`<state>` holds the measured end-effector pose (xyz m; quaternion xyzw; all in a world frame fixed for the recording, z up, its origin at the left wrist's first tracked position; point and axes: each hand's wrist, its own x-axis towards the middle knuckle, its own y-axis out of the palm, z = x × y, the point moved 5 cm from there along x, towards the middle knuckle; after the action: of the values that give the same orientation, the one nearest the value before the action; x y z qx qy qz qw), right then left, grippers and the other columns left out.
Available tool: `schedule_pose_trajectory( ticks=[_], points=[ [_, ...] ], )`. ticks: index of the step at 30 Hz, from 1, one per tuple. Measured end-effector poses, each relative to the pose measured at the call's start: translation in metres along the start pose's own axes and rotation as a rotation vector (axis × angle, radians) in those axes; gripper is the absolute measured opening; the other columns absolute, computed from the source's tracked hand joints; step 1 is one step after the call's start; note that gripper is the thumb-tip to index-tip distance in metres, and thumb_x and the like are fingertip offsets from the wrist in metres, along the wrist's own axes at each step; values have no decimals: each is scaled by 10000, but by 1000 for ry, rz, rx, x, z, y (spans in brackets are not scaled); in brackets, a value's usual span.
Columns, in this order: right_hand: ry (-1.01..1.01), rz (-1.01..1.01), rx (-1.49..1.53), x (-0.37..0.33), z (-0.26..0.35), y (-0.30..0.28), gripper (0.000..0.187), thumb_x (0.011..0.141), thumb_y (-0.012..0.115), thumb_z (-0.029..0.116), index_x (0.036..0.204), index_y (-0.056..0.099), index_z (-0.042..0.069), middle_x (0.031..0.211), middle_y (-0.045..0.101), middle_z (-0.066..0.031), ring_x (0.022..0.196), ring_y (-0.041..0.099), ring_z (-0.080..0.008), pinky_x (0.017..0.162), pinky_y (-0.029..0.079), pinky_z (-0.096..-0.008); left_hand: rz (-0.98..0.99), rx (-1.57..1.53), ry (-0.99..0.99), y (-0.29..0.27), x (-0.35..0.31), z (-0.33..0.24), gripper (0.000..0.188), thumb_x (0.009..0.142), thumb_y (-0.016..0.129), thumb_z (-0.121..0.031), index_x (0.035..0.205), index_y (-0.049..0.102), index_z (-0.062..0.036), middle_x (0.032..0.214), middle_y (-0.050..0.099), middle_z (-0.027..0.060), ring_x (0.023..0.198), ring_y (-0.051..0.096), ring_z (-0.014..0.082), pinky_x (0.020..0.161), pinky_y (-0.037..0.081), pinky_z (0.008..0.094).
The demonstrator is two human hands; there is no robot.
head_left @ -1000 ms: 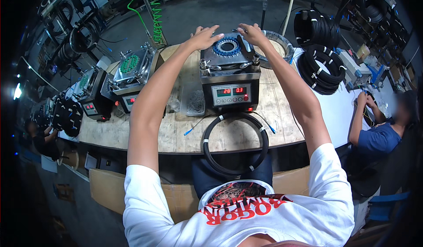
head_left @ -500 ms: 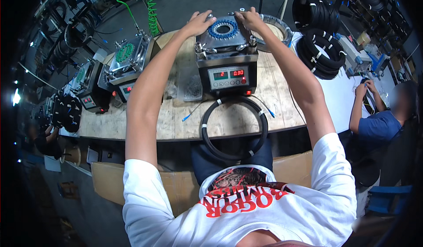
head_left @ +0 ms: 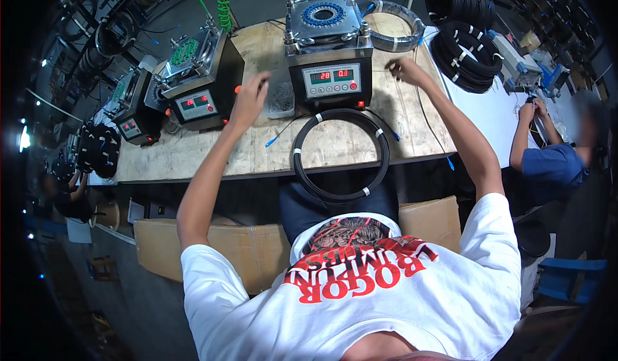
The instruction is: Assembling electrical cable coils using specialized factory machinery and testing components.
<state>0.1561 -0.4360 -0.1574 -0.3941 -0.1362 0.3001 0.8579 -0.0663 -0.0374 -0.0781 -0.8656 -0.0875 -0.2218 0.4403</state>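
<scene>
My left hand [head_left: 250,101] is raised over the table, left of the middle polishing machine [head_left: 331,97], with its fingers stretched out and nothing in them. My right hand [head_left: 410,72] hovers to the right of that machine, fingers bent but apart, holding nothing. A ring of blue connectors [head_left: 323,14] sits on the machine's metal top plate, and red digits glow on its front panel. In front lies a coil of black cable [head_left: 341,197], tied with white bands and reaching over the table's near edge. Its two blue-tipped ends rest on the wood.
Two similar machines, one with a green connector ring [head_left: 185,52], stand to the left. A clear plastic tray [head_left: 280,100] lies beside the middle machine. A wrapped cable coil [head_left: 394,42] and black coils [head_left: 465,58] are at right. A co-worker in a blue shirt [head_left: 553,168] works farther right.
Both hands have left the top of the middle machine and come back toward me, one to each side. The digits on its panel differ. The whole view has shifted slightly.
</scene>
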Motion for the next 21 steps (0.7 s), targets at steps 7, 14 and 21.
schedule_pose_trajectory(
  ticks=[7,14,21],
  points=[
    [287,190,-364,-98,-19,104,306,819,717,343,948,707,66,1050,706,-165,986,687,-334,821,558,-447,344,199,-113,58,-123,14,317,913,648,-117,1221,623,-50,1129,612,173,1053,603,365,871,493,430],
    [289,-148,-170,-167,5,113,239,787,732,181,925,632,14,881,694,-204,860,686,-369,723,534,-433,153,345,-166,79,-157,48,373,851,696,-74,1219,637,-94,1032,589,162,1010,574,364,822,474,459],
    [74,-550,319,-170,49,94,126,871,699,37,956,631,-28,772,697,-138,700,672,-171,661,511,-286,-86,-291,-489,75,-143,33,226,876,645,24,1102,661,25,912,635,130,767,651,142,666,508,301]
  ],
)
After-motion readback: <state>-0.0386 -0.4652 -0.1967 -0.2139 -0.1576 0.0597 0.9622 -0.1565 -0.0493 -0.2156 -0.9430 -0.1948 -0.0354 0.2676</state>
